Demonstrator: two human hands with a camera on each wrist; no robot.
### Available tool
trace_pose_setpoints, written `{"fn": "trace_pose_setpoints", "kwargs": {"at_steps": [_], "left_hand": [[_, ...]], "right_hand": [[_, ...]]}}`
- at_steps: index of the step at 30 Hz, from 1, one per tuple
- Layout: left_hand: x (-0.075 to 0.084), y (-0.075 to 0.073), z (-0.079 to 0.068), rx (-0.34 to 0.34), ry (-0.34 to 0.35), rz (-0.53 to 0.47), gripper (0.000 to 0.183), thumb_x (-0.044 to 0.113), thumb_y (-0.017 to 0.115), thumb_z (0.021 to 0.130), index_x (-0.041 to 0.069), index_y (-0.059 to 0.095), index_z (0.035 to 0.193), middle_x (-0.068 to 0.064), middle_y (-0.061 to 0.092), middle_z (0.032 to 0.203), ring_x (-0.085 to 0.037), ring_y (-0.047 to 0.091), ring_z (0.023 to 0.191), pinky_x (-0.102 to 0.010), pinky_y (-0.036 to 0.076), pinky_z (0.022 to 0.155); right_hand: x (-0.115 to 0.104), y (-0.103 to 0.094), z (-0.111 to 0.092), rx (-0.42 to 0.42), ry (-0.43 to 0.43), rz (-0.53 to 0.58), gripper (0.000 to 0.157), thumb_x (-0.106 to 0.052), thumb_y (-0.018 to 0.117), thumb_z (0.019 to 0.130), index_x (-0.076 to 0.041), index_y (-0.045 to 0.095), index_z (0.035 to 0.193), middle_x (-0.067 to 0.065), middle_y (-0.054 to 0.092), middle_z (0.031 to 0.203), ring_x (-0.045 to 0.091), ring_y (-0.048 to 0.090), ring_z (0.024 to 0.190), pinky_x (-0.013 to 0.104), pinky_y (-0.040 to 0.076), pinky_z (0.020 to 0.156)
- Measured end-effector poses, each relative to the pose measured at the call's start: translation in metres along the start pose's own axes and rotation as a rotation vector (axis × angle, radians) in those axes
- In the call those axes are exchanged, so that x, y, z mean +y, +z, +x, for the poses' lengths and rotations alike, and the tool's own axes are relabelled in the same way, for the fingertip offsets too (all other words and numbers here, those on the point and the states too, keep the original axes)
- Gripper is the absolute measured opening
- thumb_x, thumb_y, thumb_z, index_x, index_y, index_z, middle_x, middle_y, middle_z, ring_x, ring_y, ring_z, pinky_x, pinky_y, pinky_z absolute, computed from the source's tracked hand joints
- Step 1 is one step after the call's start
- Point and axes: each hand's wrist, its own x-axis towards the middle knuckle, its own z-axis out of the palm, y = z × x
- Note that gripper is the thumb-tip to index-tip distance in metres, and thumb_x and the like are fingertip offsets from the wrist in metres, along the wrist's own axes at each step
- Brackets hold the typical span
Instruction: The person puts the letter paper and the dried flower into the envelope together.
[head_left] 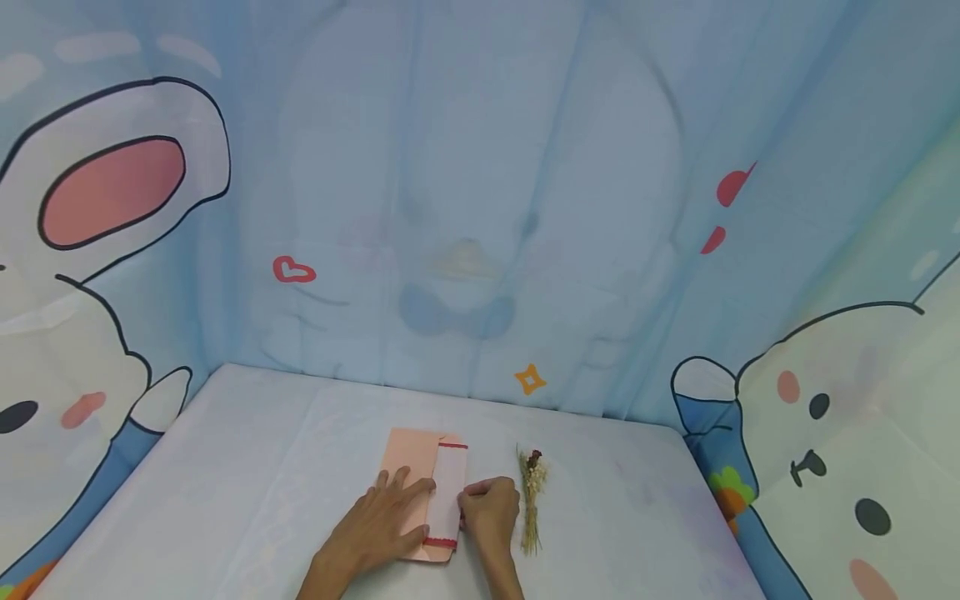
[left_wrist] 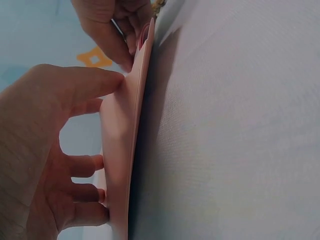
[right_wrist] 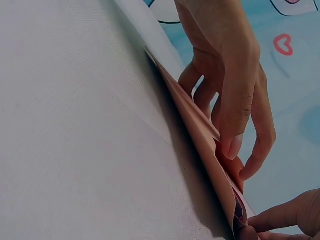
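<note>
A flat peach paper folder (head_left: 408,467) lies on the table. Along its right side runs a pale pink panel (head_left: 448,492) with a red band at each end. My left hand (head_left: 382,521) rests on the folder with fingers spread, its thumb near the panel's lower end. At the panel's right edge, my right hand (head_left: 491,512) pinches the paper between thumb and fingers. In the right wrist view, the pinching right hand (right_wrist: 295,217) shows at the lower right, beside a small gap between paper layers. The folder (left_wrist: 120,130) appears nearly edge-on in the left wrist view.
Just right of my right hand lies a small bunch of dried flowers (head_left: 531,500) with one dark red bloom. A white cloth covers the table (head_left: 615,500). Behind it hangs a blue curtain (head_left: 480,167) printed with cartoon animals.
</note>
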Motion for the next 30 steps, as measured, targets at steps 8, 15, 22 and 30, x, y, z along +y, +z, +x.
{"fn": "trace_pose_setpoints", "kwargs": {"at_steps": [8, 15, 22, 30], "left_hand": [[-0.002, -0.001, 0.001, 0.008, 0.02, -0.009, 0.056, 0.053, 0.057, 0.094, 0.031, 0.048, 0.145, -0.022, 0.042, 0.156, -0.057, 0.037, 0.142, -0.07, 0.04, 0.106], [-0.002, -0.001, 0.004, 0.012, 0.029, 0.003, 0.058, 0.053, 0.059, 0.093, 0.029, 0.049, 0.145, -0.022, 0.044, 0.155, -0.058, 0.04, 0.139, -0.069, 0.042, 0.104], [-0.003, -0.001, 0.003, 0.004, 0.016, 0.0, 0.059, 0.053, 0.058, 0.094, 0.03, 0.048, 0.147, -0.023, 0.043, 0.155, -0.058, 0.04, 0.139, -0.068, 0.042, 0.105], [-0.006, 0.0, 0.004, 0.025, 0.033, 0.002, 0.059, 0.054, 0.057, 0.094, 0.029, 0.048, 0.147, -0.024, 0.043, 0.155, -0.058, 0.042, 0.138, -0.067, 0.043, 0.104]], "right_hand": [[-0.003, 0.005, -0.003, 0.031, -0.083, -0.062, 0.013, 0.001, 0.078, 0.072, -0.007, 0.071, 0.065, 0.003, 0.063, 0.054, 0.013, 0.054, 0.042, 0.023, 0.043, 0.04], [-0.006, 0.008, -0.004, 0.023, -0.114, -0.066, 0.012, 0.001, 0.077, 0.074, -0.006, 0.071, 0.066, 0.003, 0.064, 0.056, 0.013, 0.055, 0.047, 0.024, 0.045, 0.044], [-0.005, 0.013, -0.006, 0.022, -0.139, -0.048, 0.012, 0.004, 0.077, 0.073, -0.005, 0.072, 0.066, 0.003, 0.064, 0.056, 0.012, 0.056, 0.046, 0.023, 0.046, 0.043], [-0.007, 0.019, -0.007, -0.006, -0.148, -0.008, 0.01, 0.003, 0.075, 0.074, -0.004, 0.072, 0.067, 0.004, 0.065, 0.055, 0.009, 0.057, 0.041, 0.022, 0.048, 0.041]]}}
